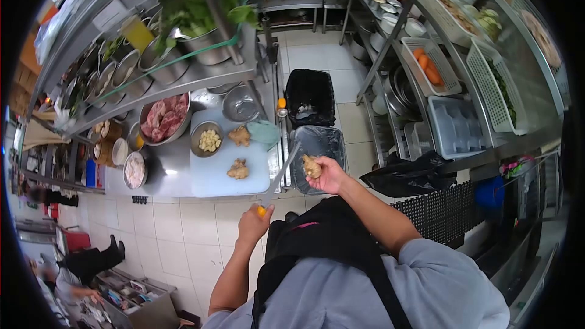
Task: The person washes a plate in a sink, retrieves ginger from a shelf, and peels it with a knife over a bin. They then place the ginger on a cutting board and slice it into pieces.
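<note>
The left hand (255, 224) is clamped on an orange-handled knife (282, 175); the right hand (329, 176) grips a ginger root (311, 167) at twelve o'clock, above the clear bin (335, 140). The cutting board (207, 180) lies at ten o'clock.

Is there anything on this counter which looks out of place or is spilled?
Mildly odd: the green cloth lies crumpled on the cutting board's far corner, beside ginger, rather near food. No clear spill shows.

Grey short-sleeved shirt (341, 286); black apron (304, 240), dark strap (388, 295), small pink mark (306, 225).
</note>
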A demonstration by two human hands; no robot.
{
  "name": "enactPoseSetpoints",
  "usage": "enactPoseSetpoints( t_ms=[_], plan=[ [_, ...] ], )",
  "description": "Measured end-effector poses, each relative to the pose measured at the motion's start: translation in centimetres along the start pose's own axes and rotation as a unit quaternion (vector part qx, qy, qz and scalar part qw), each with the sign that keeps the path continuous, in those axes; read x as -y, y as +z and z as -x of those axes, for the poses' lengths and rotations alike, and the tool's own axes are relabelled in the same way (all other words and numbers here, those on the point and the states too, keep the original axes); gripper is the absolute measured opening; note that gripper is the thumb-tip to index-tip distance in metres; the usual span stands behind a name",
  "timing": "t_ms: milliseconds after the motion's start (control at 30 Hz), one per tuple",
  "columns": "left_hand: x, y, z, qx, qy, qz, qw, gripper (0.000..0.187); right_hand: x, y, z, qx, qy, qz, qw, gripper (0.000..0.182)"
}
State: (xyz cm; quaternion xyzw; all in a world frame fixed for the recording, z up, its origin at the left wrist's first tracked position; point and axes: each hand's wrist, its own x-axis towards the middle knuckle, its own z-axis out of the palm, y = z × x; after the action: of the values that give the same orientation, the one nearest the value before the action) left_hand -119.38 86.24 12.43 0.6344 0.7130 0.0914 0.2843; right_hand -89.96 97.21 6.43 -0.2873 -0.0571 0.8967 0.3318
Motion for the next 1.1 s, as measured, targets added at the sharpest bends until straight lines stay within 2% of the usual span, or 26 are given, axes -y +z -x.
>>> enactPoseSetpoints(
  t_ms=[67, 100, 167, 267, 333, 367, 433, 567, 667, 800, 867, 900, 967, 1100],
  plan=[
    [-2.4, 1.5, -0.8, -0.010, 0.067, 0.003, 0.998, 0.046, 0.4, 0.4, 1.2, -0.025, -0.012, 0.004, 1.000, 0.039],
    [-4.1, 2.1, -1.3, -0.010, 0.068, 0.002, 0.998, 0.046, 0.8, 0.6, 1.7, -0.046, -0.015, 0.015, 0.999, 0.041],
    [-7.4, 2.7, -2.5, -0.045, 0.136, 0.062, 0.988, 0.042, 1.4, -0.2, 1.9, -0.025, -0.004, -0.009, 1.000, 0.041],
    [-12.4, 3.1, -3.3, -0.052, 0.140, 0.038, 0.988, 0.042, 1.9, -1.8, 1.8, 0.037, -0.012, -0.075, 0.996, 0.036],
    [-15.0, 3.8, -3.5, -0.038, 0.128, -0.016, 0.991, 0.049, 2.0, -1.9, 1.3, -0.094, -0.016, -0.123, 0.988, 0.043],
    [-15.9, 4.3, -3.7, -0.034, 0.129, -0.022, 0.991, 0.049, 2.0, -1.6, 1.6, -0.092, -0.016, -0.130, 0.987, 0.043],
    [-17.5, 5.4, -3.9, -0.010, 0.133, -0.066, 0.989, 0.054, 2.1, -0.7, 3.1, -0.168, -0.038, -0.169, 0.970, 0.052],
    [-18.8, 8.1, -4.3, -0.031, 0.175, -0.082, 0.981, 0.053, 1.8, -3.9, 3.3, -0.171, -0.031, -0.234, 0.957, 0.051],
    [-19.9, 9.0, -4.4, -0.023, 0.222, -0.095, 0.970, 0.053, 2.1, -5.4, 3.8, -0.193, -0.040, -0.205, 0.959, 0.052],
    [-20.9, 10.3, -4.8, -0.027, 0.238, -0.127, 0.963, 0.054, 2.1, -7.6, 4.4, -0.208, -0.047, -0.229, 0.950, 0.047],
    [-21.2, 10.9, -4.9, -0.044, 0.238, -0.140, 0.960, 0.057, 2.0, -8.4, 5.0, -0.110, -0.081, -0.271, 0.953, 0.040],
    [-21.1, 11.2, -5.1, -0.042, 0.236, -0.140, 0.961, 0.057, 2.1, -8.2, 5.4, -0.111, -0.079, -0.271, 0.953, 0.040],
    [-21.1, 11.2, -5.9, -0.013, 0.230, -0.145, 0.962, 0.054, 2.3, -7.8, 6.0, -0.188, -0.100, -0.246, 0.945, 0.039],
    [-21.5, 10.8, -5.8, 0.005, 0.235, -0.159, 0.959, 0.053, 2.2, -8.2, 6.3, -0.189, -0.109, -0.224, 0.950, 0.036]
  ],
)
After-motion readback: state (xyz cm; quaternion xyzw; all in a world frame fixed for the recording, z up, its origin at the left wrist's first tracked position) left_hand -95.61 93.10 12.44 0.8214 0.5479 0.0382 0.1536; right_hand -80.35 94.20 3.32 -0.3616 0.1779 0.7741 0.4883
